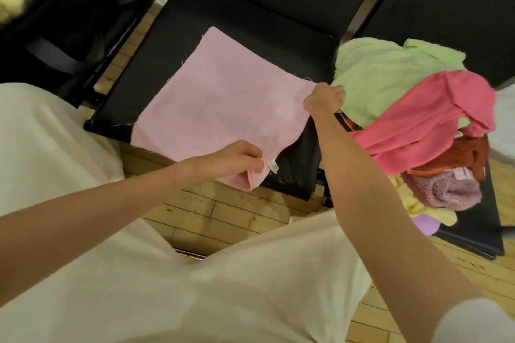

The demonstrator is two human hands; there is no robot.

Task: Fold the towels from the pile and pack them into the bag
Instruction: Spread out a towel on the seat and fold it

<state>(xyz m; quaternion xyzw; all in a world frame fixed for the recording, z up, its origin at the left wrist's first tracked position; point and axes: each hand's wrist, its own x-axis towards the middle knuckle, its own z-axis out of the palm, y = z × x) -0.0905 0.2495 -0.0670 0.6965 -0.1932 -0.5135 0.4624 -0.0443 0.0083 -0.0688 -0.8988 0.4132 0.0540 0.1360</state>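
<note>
The light pink towel (220,100) lies spread on the black chair seat (172,36), its near edge hanging over the front. The left hand (237,159) pinches the near corner beside the white label; the right hand (324,99) pinches the right corner. The towel pile (412,120) sits on the next seat to the right.

Pale pink towel (220,100): spread on black chair seat (167,44), near corner overhanging front edge. Left hand (237,160) pinches near corner; right hand (324,99) grips right corner. Towel pile (404,108), green, hot pink, rust, mauve: adjacent seat, right side.
</note>
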